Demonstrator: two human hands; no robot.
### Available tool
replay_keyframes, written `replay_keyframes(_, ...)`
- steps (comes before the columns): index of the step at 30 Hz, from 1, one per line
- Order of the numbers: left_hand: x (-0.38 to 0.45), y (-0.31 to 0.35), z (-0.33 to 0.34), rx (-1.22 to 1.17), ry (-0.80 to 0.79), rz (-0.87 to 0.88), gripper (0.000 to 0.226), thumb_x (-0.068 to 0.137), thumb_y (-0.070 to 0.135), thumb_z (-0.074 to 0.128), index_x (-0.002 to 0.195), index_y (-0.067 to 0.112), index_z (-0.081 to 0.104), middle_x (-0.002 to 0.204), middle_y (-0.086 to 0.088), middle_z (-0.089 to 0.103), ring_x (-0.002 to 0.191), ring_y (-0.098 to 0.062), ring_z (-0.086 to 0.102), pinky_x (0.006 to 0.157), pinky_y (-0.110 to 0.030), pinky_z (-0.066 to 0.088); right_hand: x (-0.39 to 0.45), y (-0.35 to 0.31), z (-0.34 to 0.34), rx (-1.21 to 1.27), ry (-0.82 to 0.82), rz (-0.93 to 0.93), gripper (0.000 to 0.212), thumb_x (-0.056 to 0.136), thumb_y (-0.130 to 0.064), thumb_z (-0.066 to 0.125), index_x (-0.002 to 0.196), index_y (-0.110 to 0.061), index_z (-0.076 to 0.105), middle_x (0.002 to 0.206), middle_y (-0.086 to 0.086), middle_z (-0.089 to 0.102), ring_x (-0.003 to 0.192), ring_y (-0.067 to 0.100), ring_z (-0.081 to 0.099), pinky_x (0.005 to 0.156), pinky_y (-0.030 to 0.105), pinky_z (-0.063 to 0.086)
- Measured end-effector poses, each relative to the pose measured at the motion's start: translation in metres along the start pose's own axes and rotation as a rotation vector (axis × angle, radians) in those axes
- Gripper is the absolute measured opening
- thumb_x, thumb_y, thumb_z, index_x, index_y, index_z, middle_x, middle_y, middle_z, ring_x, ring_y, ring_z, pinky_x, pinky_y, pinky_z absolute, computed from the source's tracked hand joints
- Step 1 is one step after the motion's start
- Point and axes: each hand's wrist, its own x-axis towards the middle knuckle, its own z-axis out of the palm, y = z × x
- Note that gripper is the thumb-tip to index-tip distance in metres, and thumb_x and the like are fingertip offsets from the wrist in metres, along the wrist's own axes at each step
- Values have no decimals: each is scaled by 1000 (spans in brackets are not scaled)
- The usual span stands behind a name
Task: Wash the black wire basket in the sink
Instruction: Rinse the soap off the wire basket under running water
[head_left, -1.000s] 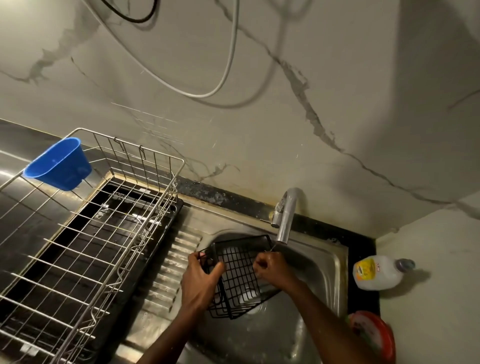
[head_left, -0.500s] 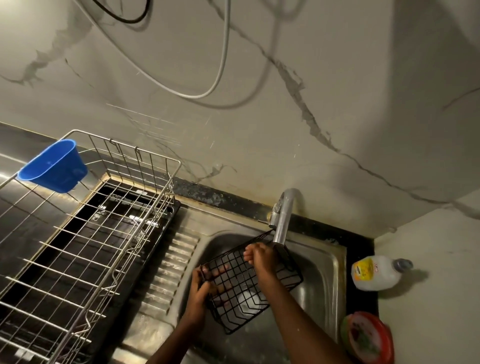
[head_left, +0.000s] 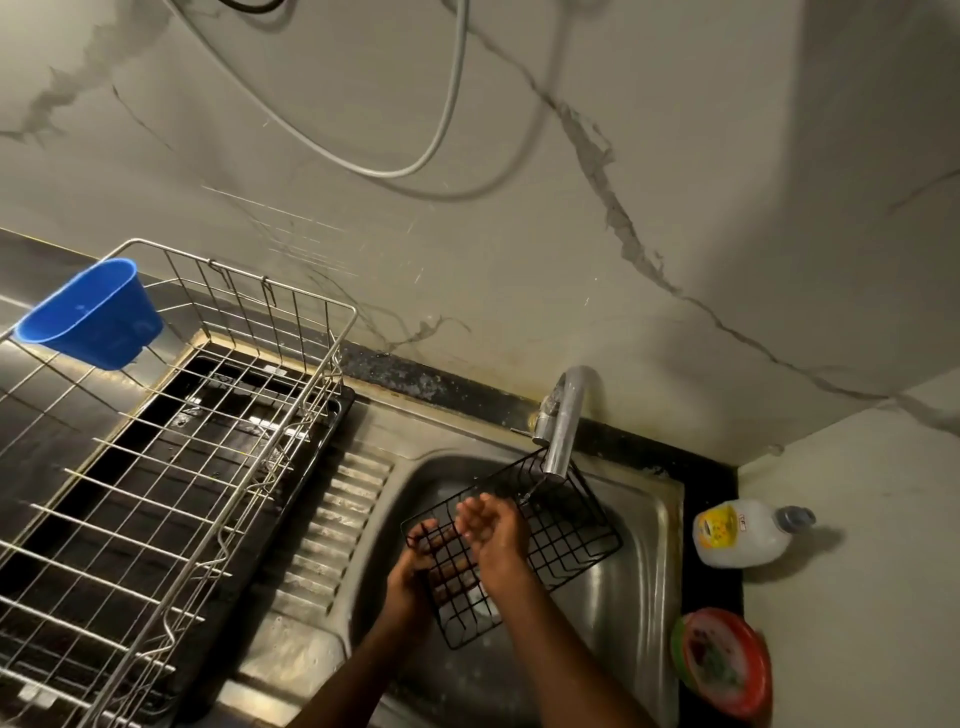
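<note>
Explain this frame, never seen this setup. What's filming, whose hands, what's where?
No robot: a person wears a camera on the head, looking down at their own hands. Over the steel sink, the left hand holds the black wire basket from behind, fingers showing through the grid. The right hand lies flat and open against its front, below the tap. To the left stands a wire dish rack with a blue cup; to the right, a plastic bottle lies on its side.
</note>
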Motion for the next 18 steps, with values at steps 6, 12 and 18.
replay_keyframes(6,18,-5,23,-227,-20,-21,59,105,11,27,78,15,79,78,-8,77,78,-26,69,65,-28,57,-27,32,9,-265,-71,103,22,91,-21,70,104,-5,76,104,14,77,75,17,73,60,27,56)
replay_keyframes(12,11,-5,4,28,-38,155,54,70,47,66,117,20,69,118,-18,74,101,-38,69,86,-49,54,-41,-12,-14,-851,-246,227,27,100,-26,51,113,-9,68,104,11,75,90,30,73,79,42,62)
replay_keyframes(18,4,11,-2,246,-143,308,56,74,36,69,124,19,54,114,-3,71,102,-27,70,79,-38,60,-26,-38,-27,-1176,-305,222,37,104,-31,46,102,-2,70,96,19,76,91,32,75,79,36,61)
